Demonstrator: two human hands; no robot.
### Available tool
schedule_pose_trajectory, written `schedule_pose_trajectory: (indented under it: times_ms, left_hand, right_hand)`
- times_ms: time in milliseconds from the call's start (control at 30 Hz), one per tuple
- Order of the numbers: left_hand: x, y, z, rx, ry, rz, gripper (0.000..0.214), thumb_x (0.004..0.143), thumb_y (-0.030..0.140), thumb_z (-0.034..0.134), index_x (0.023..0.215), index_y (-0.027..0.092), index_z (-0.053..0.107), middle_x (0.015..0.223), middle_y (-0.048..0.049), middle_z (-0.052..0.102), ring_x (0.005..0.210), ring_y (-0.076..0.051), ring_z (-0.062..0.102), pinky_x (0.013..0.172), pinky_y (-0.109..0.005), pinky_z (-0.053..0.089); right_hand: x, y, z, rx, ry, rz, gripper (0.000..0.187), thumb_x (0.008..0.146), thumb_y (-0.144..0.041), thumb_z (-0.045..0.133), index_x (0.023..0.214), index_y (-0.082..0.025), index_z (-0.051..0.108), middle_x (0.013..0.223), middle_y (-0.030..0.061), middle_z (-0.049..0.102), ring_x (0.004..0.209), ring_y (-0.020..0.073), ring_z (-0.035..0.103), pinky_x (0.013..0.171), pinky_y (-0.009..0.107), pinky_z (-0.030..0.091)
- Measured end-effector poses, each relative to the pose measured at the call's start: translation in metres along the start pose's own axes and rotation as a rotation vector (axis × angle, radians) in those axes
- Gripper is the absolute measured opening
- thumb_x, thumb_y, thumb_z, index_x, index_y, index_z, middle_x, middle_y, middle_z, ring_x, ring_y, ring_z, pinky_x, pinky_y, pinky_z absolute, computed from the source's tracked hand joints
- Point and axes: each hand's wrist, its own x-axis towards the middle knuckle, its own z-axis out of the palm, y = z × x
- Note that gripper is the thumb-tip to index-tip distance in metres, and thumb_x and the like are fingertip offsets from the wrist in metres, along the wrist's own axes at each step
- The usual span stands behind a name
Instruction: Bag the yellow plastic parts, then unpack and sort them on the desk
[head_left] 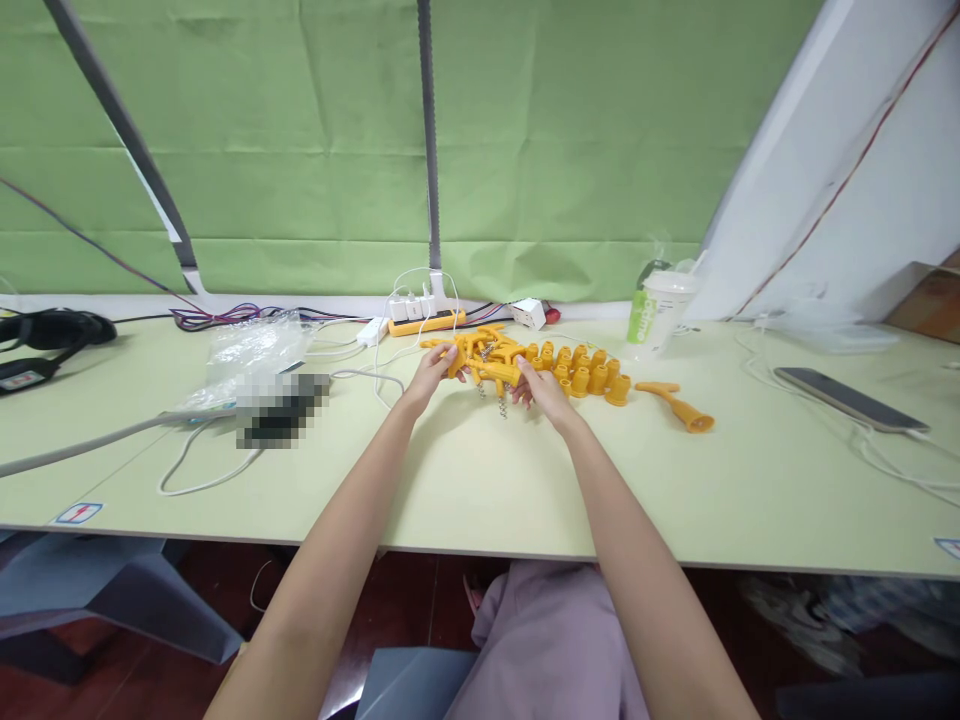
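Note:
My left hand (429,378) is closed on the left end of a yellow plastic corkscrew piece (491,371), raised a little above the table. On its right end, the fingers of my right hand (547,392) are wrapped round it. Metal spirals (502,407) hang below the yellow parts; which piece each belongs to is hard to tell. Behind the hands lies a pile of similar yellow pieces (487,333), partly hidden. To the right of my right hand stand rows of several small yellow bell-shaped parts (598,378). A loose yellow forked piece with a flared end (686,412) lies beyond them.
At the back are a yellow power strip (427,323) with chargers and a white cube adapter (529,313). A white cup (658,315) stands back right, a phone (847,398) far right. Left are a clear plastic bag (259,350), cables and a black headset (56,335).

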Motion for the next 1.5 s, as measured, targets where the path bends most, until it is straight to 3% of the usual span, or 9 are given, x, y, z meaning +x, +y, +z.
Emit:
schedule_pose_trajectory:
  times_ms: [367, 600, 833, 1167, 1500]
  left_hand:
    - [-0.0046, 0.005, 0.0057, -0.003, -0.009, 0.025, 0.033, 0.085, 0.047, 0.054, 0.076, 0.017, 0.046, 0.055, 0.004, 0.053, 0.043, -0.005, 0.045, 0.053, -0.021, 0.04]
    - [-0.0044, 0.0063, 0.0061, 0.012, -0.02, 0.028, 0.033, 0.085, 0.047, 0.053, 0.074, 0.016, 0.047, 0.055, 0.0035, 0.053, 0.043, -0.006, 0.045, 0.052, -0.021, 0.04]
    - [-0.0041, 0.0054, 0.0058, 0.018, -0.007, 0.026, 0.033, 0.085, 0.048, 0.054, 0.077, 0.017, 0.047, 0.055, 0.0036, 0.053, 0.043, -0.006, 0.047, 0.051, -0.021, 0.04]
    - [-0.0048, 0.007, 0.0062, 0.039, 0.004, 0.013, 0.034, 0.085, 0.048, 0.054, 0.075, 0.017, 0.046, 0.055, 0.0029, 0.053, 0.044, -0.007, 0.048, 0.052, -0.022, 0.041]
    - [-0.0026, 0.0021, 0.0031, 0.03, -0.018, 0.042, 0.034, 0.084, 0.049, 0.054, 0.075, 0.017, 0.045, 0.056, 0.0031, 0.054, 0.044, -0.007, 0.049, 0.052, -0.022, 0.042]
  right_hand:
    - [-0.0028, -0.0034, 0.0011, -0.006, 0.007, 0.02, 0.06, 0.076, -0.075, 0.037, 0.056, -0.022, 0.059, 0.07, 0.0134, 0.066, 0.067, 0.025, 0.064, 0.066, 0.042, 0.051]
    - [-0.003, -0.0046, 0.0017, -0.023, -0.003, 0.03, 0.058, 0.08, -0.069, 0.035, 0.053, -0.022, 0.055, 0.073, 0.0154, 0.066, 0.071, 0.0271, 0.065, 0.07, 0.045, 0.051]
    - [-0.0041, -0.0056, 0.002, -0.043, -0.009, 0.034, 0.061, 0.077, -0.074, 0.033, 0.056, -0.022, 0.056, 0.072, 0.0135, 0.067, 0.072, 0.0254, 0.065, 0.067, 0.041, 0.053]
    - [-0.0032, -0.0028, 0.0019, -0.064, -0.023, 0.029, 0.063, 0.077, -0.075, 0.032, 0.067, -0.022, 0.064, 0.076, 0.0134, 0.067, 0.074, 0.0262, 0.065, 0.069, 0.041, 0.051]
    - [-0.0062, -0.0076, 0.0022, 0.001, -0.007, 0.026, 0.06, 0.076, -0.073, 0.039, 0.054, -0.021, 0.059, 0.069, 0.0116, 0.067, 0.066, 0.0216, 0.064, 0.062, 0.036, 0.052]
